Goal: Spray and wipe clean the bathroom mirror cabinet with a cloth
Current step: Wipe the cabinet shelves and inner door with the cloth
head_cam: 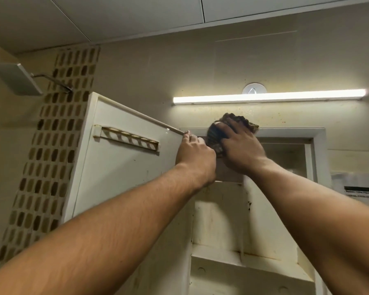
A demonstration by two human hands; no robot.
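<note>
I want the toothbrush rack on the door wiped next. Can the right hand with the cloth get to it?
Probably yes: the rack faces the person unobstructed, but the left hand gripping the door edge sits between it and the right hand holding the cloth.

Beige wall [179,67], speckled with small spots near a lit tube light [268,95] mounted horizontally. White round hook [254,88] just above the tube. Panelled ceiling [115,15]. Mosaic tile strip [51,145] runs vertically at left. Square shower head [15,78] on a metal arm, upper left. Paper notice [362,191] at right edge, text unreadable.
</note>
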